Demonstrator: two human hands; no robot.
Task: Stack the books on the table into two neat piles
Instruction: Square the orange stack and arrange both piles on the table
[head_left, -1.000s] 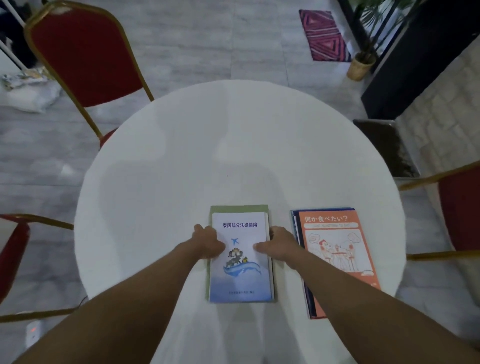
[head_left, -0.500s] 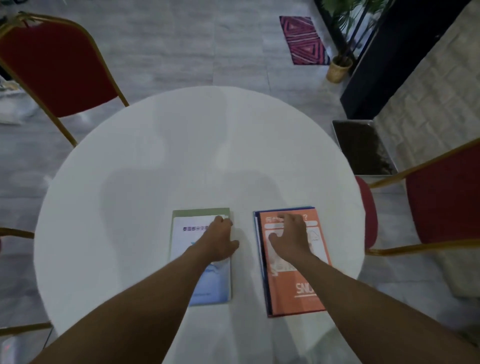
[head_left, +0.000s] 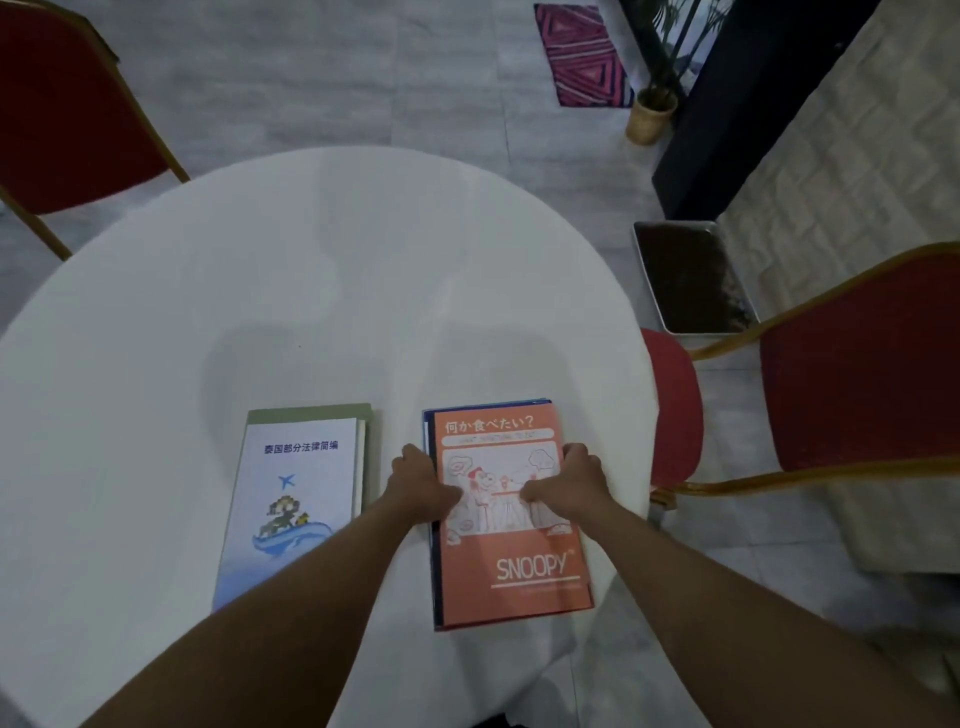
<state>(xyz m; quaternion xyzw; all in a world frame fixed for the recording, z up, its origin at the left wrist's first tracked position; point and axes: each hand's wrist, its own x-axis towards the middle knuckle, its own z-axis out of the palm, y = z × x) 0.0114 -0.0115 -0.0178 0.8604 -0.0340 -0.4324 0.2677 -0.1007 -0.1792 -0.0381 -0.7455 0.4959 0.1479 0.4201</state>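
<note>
Two piles of books lie side by side on the round white table (head_left: 322, 270), near its front edge. The left pile (head_left: 296, 499) has a white and blue book with a plane drawing on top of a green book; no hand touches it. The right pile (head_left: 511, 566) is topped by an orange Snoopy book over dark blue ones. My left hand (head_left: 418, 486) presses against that pile's left edge and my right hand (head_left: 574, 480) against its right edge, thumbs resting on the orange cover.
A red chair (head_left: 62, 109) with a gold frame stands at the far left, another red chair (head_left: 852, 364) close on the right. A metal tray of soil (head_left: 691, 280), a potted plant (head_left: 649, 111) and a patterned mat (head_left: 584, 54) are on the floor beyond.
Both hands left the left pile and moved to the right pile: the right hand first, then the left. They now clasp its two side edges. The view shifted right.
</note>
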